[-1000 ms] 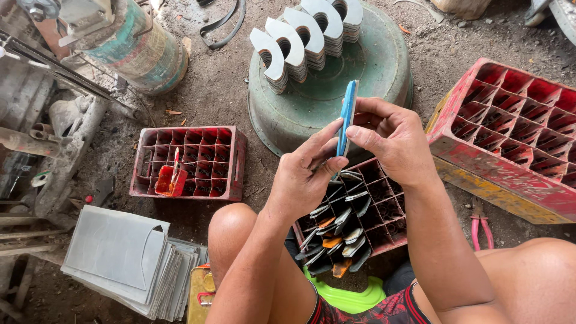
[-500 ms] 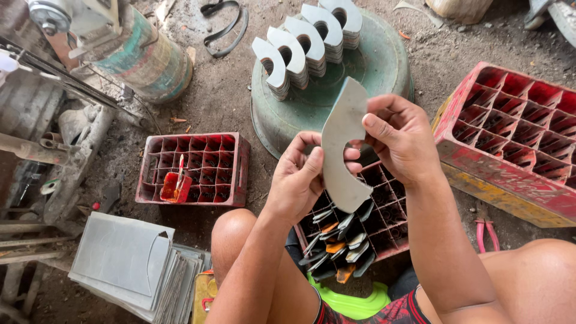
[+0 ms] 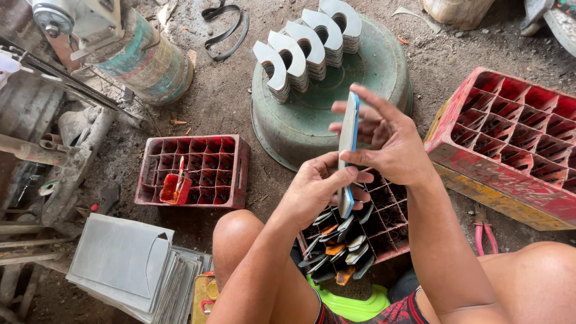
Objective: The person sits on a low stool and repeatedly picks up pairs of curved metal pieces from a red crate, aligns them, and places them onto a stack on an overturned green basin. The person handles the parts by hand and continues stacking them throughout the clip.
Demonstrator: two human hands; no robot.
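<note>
Dirt floor (image 3: 240, 108) holds red crates (image 3: 192, 171). We note our left hand (image 3: 315, 189) and right hand (image 3: 393, 144) pinching one blue-edged metal plate (image 3: 347, 153) edge-on.

Dirt-floor workshop — crates (image 3: 191, 171), metal sheets (image 3: 123, 262)

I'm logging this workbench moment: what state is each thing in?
Blade: held edge-on, upright, in both hands.
Left hand: gripping the blade's lower end.
Right hand: pinching its upper part.
Crate under hands: partly filled with blades.
Small crate: nearly empty.
Basin: upside down, stacked cut pieces on top.
Right crate: tilted, empty.
</note>
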